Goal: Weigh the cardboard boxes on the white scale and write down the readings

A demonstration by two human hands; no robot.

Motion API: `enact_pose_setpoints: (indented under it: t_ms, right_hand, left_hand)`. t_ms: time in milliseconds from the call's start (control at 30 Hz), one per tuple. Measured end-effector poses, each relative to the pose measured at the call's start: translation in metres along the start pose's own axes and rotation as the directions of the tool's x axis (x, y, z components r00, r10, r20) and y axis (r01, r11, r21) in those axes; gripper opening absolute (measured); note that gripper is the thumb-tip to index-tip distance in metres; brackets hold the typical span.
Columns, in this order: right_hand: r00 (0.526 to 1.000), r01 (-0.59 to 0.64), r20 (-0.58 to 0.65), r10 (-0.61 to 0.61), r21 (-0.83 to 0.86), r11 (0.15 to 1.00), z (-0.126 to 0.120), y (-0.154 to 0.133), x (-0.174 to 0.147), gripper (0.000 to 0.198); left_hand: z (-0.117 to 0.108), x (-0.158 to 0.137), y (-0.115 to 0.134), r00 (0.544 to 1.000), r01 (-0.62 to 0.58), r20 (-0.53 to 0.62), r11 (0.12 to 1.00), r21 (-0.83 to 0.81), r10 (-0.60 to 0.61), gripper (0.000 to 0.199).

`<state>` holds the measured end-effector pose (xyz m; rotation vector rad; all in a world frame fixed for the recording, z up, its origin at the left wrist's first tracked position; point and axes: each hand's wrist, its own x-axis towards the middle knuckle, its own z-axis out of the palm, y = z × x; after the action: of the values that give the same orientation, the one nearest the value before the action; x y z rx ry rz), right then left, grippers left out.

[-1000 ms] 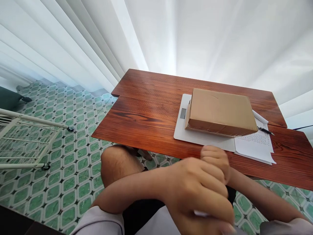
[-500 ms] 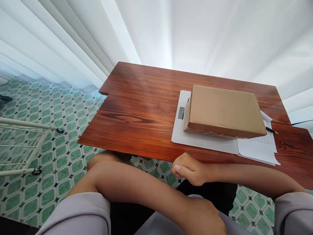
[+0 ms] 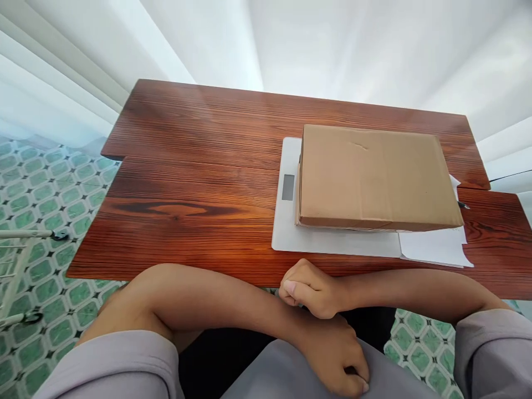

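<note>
My right hand point(image 3: 306, 289) is curled into a loose fist at the table's front edge, thumb folded over the fingers, and nothing shows in it. Lower down, close to my body, my left hand point(image 3: 336, 354) has its fingers bent in, with a small gap beside the thumb and no object visible. The left forearm passes just under the right hand. Ahead of both, a closed brown cardboard box point(image 3: 374, 177) lies on a flat white digital scale point(image 3: 286, 227). The box covers much of the scale, and neither hand touches it.
Sheets of paper point(image 3: 436, 247) stick out from under the box and scale on the right, with a black pen point(image 3: 463, 205) partly hidden. A reddish wooden table point(image 3: 199, 183) has a stepped left edge. White curtains point(image 3: 332, 44) hang behind. A white wheeled rack point(image 3: 19, 271) stands at left.
The view has moved closer over the table and turned, so the box appears larger and further left. My left hand has come up toward the right one, showing more of its fingers.
</note>
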<state>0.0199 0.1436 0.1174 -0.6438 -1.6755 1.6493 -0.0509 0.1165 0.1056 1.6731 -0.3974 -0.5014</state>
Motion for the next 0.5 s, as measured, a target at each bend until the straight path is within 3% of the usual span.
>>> enact_pose_setpoints:
  t_ms: [167,400,500]
  right_hand:
    - [0.998,-0.048,0.045,0.049,-0.03,0.998,-0.0014,0.0048,-0.0003,0.037]
    - [0.996,0.078,0.039,-0.075,-0.063,0.995,-0.0022,0.0086,-0.0009,0.03]
    - [0.995,0.101,0.019,-0.1,-0.031,0.994,-0.0005,0.0108,-0.0018,0.028]
  left_hand:
    - [-0.005,-0.0016,0.0007,1.0,-0.028,-0.004,0.995,-0.092,0.028,0.025]
    - [-0.0081,0.004,0.0037,0.995,0.095,0.053,0.97,-0.224,-0.085,0.014]
    - [-0.0045,0.007,0.0014,0.994,0.106,0.05,0.953,-0.283,-0.096,0.022]
